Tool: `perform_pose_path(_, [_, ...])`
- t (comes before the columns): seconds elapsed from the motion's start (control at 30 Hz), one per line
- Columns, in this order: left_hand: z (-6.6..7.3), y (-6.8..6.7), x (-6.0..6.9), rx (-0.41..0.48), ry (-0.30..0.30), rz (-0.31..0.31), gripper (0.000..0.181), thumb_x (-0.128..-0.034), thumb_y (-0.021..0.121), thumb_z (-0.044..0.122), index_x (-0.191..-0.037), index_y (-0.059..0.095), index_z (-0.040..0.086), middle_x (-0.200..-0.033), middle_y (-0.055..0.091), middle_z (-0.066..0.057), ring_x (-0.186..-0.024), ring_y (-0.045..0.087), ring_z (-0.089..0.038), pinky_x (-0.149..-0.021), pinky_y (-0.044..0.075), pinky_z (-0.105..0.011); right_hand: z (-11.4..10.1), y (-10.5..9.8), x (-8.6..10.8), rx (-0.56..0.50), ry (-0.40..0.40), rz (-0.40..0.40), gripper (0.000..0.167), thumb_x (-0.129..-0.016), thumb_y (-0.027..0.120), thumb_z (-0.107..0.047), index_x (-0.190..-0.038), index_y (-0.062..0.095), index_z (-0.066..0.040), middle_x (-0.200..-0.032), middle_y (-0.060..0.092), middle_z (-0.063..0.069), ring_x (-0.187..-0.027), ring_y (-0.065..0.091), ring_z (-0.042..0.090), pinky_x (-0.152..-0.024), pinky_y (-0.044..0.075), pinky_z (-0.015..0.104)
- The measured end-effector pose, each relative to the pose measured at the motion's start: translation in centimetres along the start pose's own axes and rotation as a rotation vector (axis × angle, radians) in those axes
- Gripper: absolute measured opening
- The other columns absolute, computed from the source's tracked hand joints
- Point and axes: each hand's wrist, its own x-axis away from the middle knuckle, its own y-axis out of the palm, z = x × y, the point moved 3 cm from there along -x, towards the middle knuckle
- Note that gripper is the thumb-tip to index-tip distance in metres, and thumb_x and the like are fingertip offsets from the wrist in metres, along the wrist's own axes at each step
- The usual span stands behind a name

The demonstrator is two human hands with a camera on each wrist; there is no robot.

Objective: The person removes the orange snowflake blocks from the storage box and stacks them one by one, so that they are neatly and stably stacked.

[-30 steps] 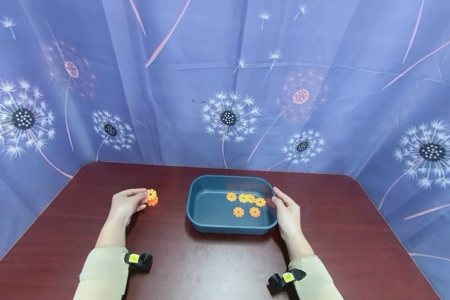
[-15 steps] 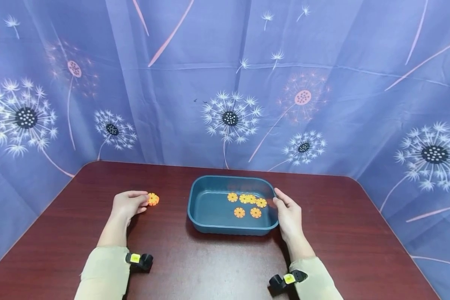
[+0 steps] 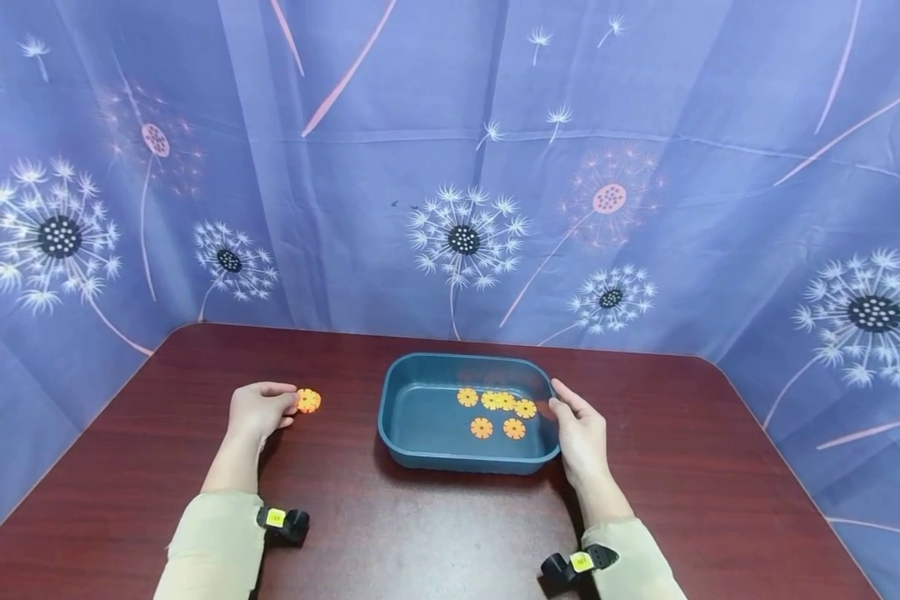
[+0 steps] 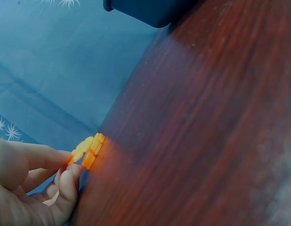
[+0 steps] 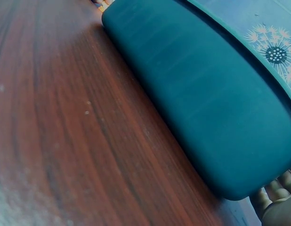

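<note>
In the middle of a glossy red-brown wood-grain worktop (image 3: 420,533), a deep teal basin (image 3: 420,433) with rounded corners, its right end grasped by the right grip (image 3: 581,427). At left, well apart from the basin, the left grip (image 3: 257,408), pinching a yellow notched plastic disc (image 3: 308,400), tilted over an orange notched plastic disc (image 4: 91,157). In the basin's right half, at least six yellow-orange notched discs (image 3: 482,427), some overlapping. Possible trouble: dropping the yellow disc, from a shallow edge pinch; knocking the orange one, from such closeness. Hidden: the pinched edge. Cut off: the basin, in both wrist views. Cannot tell: exact contact between orange disc and worktop.
</note>
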Motion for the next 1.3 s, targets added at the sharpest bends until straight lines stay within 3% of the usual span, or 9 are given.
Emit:
perform_pose_path(0.37, [0.12,0.53,0.02,-0.058,0.003,0.013,0.027,-0.0906,0.057,0.004,-0.115,0.062,-0.008,-0.100,0.066,-0.022,-0.064,0.061,-0.006,-0.057,0.055,-0.021,0.36,-0.17,0.03,0.000,0.005,0.019,0.042,-0.096,0.048,-0.011,-0.138,0.049,-0.008,-0.145,0.045,0.008,-0.121,0.051,0.021,-0.108,0.036,0.035])
perform_pose_path(0.63, [0.33,0.76,0.14,-0.073,0.008,0.015,0.026,-0.0893,0.058,0.005,-0.111,0.063,-0.008,-0.102,0.065,-0.023,-0.065,0.061,-0.006,-0.056,0.055,-0.022,0.36,-0.47,0.16,0.001,0.006,0.031,0.041,-0.096,0.050,-0.013,-0.136,0.051,-0.010,-0.143,0.047,0.007,-0.096,0.064,0.006,-0.107,0.036,0.035])
perform_pose_path(0.73, [0.42,0.83,0.23,-0.078,0.007,0.011,0.026,-0.0893,0.058,0.005,-0.111,0.063,-0.008,-0.101,0.065,-0.022,-0.066,0.061,-0.007,-0.056,0.055,-0.022,0.17,-0.54,0.19,0.016,0.007,0.027,0.041,-0.096,0.050,-0.014,-0.137,0.050,-0.011,-0.144,0.046,0.008,-0.108,0.059,0.010,-0.109,0.035,0.036])
perform_pose_path(0.9, [0.38,0.80,0.18,-0.082,0.006,0.013,0.027,-0.0899,0.057,0.006,-0.112,0.063,-0.007,-0.101,0.065,-0.022,-0.065,0.061,-0.007,-0.056,0.055,-0.021,-0.12,-0.49,0.15,0.027,-0.006,0.019,0.041,-0.096,0.049,-0.013,-0.137,0.050,-0.009,-0.145,0.044,0.009,-0.133,0.039,0.018,-0.112,0.032,0.038])
perform_pose_path(1.07, [0.45,0.66,0.17,-0.073,0.019,0.015,0.027,-0.0898,0.057,0.006,-0.113,0.062,-0.009,-0.096,0.066,-0.019,-0.064,0.060,-0.006,-0.056,0.055,-0.021,-0.15,-0.41,0.09,0.030,-0.009,0.020,0.041,-0.096,0.049,-0.014,-0.137,0.050,-0.009,-0.145,0.044,0.008,-0.137,0.034,0.018,-0.112,0.031,0.038])
perform_pose_path(1.17, [0.56,0.45,0.15,-0.080,0.036,0.027,0.028,-0.0899,0.058,0.008,-0.113,0.062,-0.008,-0.095,0.067,-0.018,-0.064,0.060,-0.006,-0.055,0.054,-0.021,-0.09,-0.28,0.08,0.023,-0.003,0.027,0.041,-0.096,0.050,-0.014,-0.136,0.051,-0.010,-0.144,0.046,0.007,-0.127,0.046,0.017,-0.110,0.033,0.036])
perform_pose_path(1.3, [0.74,-0.06,0.25,-0.121,0.047,0.059,0.031,-0.0915,0.059,0.017,-0.116,0.062,-0.003,-0.101,0.065,-0.017,-0.070,0.060,-0.010,-0.056,0.053,-0.022,0.01,0.00,0.16,0.007,0.000,0.026,0.041,-0.095,0.050,-0.012,-0.136,0.052,-0.010,-0.142,0.048,0.009,-0.099,0.063,0.009,-0.107,0.036,0.036])
